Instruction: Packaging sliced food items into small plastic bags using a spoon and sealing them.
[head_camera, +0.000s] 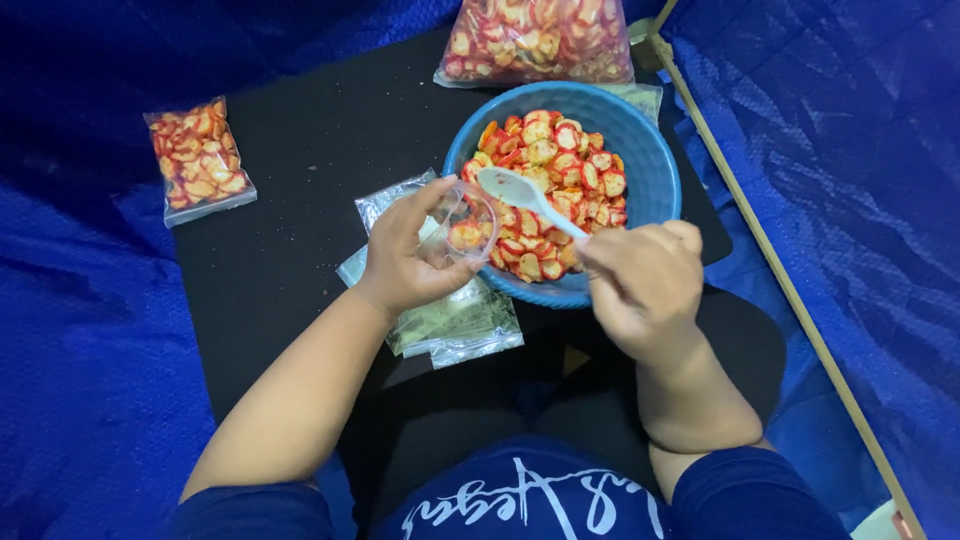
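Nearest the camera, your dark blue shirt (540, 500) with white script fills the bottom edge, both forearms reaching forward from it. Your left hand (410, 255) has its grip closed around a small clear plastic bag (468, 222), held open-mouthed at the near left rim of the blue bowl (655, 170); a few red-and-yellow chips already show inside the bag. Your right hand (645, 280) has its grip closed on the handle of a white plastic spoon (525, 195), whose scoop lies over the chips and points toward the bag. The chips (555, 165) are round slices, pale yellow with red edges, heaped in the bowl. On the black table (290, 250), a stack of flat clear empty bags (455, 325) lies under your left hand. A small filled, sealed bag of chips (198, 160) lies well apart at the far left. A large clear bag of chips (535, 40) rests just behind the bowl.
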